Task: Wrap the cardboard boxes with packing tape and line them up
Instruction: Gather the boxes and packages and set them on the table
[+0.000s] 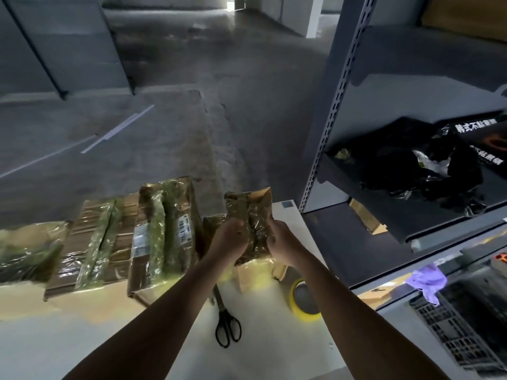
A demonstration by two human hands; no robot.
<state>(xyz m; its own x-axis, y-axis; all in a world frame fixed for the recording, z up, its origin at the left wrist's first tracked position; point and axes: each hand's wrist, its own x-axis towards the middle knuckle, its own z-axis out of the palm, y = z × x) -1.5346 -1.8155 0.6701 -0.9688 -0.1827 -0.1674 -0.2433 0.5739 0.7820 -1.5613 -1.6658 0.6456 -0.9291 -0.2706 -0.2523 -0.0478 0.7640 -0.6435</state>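
Now your left hand [229, 238] and right hand [284, 244] each clutch a side of the taped box [256, 207], held upright above the bench [260, 352], scissors [223, 315] and tape roll [306, 316] beneath.

Both hands [229, 238] [282, 242] grip one taped box [252, 215] — upright

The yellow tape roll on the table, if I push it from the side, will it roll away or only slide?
The yellow tape roll lies flat on the white table, so a push will probably slide it, not roll it. It looks like a stiff ring, so it will likely keep its shape when lifted.
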